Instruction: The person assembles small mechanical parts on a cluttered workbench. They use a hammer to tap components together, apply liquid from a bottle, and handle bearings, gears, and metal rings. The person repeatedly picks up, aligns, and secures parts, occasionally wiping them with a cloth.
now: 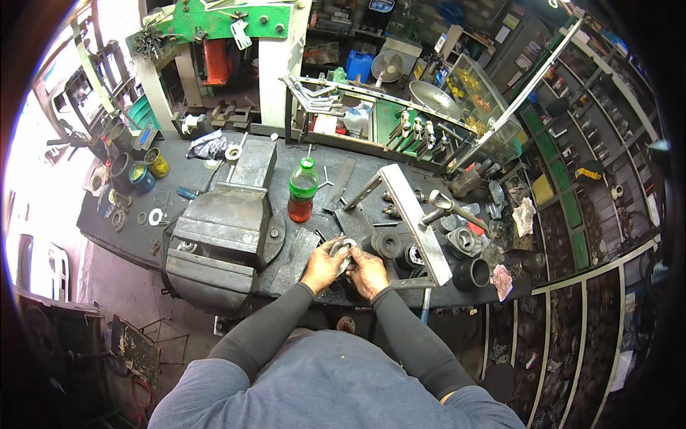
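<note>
- The left hand and right hand are wrapping around a small metal part, their fingers hiding most of its outline.
- The grey shirt is running out through the lower edge.
- The vise is blocking some of the bench top behind it.
- The pale metal frame is partly covering a round fitting.
- Dark hardware by the green beam is merging into one tangle, its pieces showing too small to tell.
- Glare is swallowing detail along the left side.
- Small items on the right-hand shelving are appearing too tiny to identify.
- The black lens rim is cutting off that shelving's outer end.
</note>
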{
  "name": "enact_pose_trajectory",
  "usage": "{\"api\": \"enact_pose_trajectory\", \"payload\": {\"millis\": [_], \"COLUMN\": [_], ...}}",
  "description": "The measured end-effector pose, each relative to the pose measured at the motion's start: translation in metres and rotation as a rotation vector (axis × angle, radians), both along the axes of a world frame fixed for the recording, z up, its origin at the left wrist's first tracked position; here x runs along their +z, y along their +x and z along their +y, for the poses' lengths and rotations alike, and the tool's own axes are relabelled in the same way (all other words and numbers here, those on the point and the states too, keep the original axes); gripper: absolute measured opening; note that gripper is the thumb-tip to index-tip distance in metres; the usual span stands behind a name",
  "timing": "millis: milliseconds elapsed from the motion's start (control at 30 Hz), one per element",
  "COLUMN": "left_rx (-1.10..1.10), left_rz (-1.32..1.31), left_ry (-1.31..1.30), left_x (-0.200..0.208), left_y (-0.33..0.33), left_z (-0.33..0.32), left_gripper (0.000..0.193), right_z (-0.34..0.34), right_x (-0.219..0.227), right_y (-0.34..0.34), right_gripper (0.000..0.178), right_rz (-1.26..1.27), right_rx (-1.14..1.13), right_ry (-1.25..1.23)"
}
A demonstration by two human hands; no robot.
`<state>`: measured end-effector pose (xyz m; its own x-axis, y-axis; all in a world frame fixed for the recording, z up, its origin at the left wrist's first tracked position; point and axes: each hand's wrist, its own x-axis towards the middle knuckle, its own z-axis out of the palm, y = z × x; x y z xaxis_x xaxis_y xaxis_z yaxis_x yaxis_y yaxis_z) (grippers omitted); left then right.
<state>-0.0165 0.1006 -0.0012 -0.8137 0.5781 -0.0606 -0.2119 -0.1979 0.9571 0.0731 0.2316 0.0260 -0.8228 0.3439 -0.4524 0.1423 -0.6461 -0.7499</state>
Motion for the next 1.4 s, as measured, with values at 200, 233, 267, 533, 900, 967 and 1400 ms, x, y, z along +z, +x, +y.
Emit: {"api": "enact_pose_trajectory", "payload": {"millis": [200,233,267,533,900,967,1400], "left_rx": [0.220,0.228,0.238,0.080,-0.239,-0.154,-0.015], "left_rz": [-0.261,-0.192,-0.041,0.528,-0.427,-0.419,-0.208], "left_ry": [-0.290,-0.373,-0.445,-0.483,0.130,0.235,0.148], "left_x": [-0.039,-0.069,-0.064,0.018,0.057,0.079,0.164], "left_y": [-0.022,-0.035,-0.028,0.039,0.103,0.115,0.170], "left_z": [0.016,0.006,0.004,-0.104,-0.220,-0.246,-0.407], "left_gripper": [0.032,0.047,0.054,0.076,0.055,0.057,0.078], "right_z": [-0.011,-0.017,-0.017,-0.064,-0.191,-0.207,-0.368], "right_x": [0.005,0.012,0.014,0.071,0.097,0.098,0.155], "right_y": [0.003,-0.002,0.001,0.051,0.110,0.111,0.092], "right_gripper": [0.016,0.021,0.025,0.035,0.062,0.059,0.111], "right_rz": [0.123,0.152,0.173,0.191,0.363,0.514,0.874], "right_rx": [-0.076,-0.035,-0.041,-0.080,0.403,0.363,0.396], "right_ry": [-0.085,-0.095,-0.166,-0.084,1.637,1.709,1.149]}}
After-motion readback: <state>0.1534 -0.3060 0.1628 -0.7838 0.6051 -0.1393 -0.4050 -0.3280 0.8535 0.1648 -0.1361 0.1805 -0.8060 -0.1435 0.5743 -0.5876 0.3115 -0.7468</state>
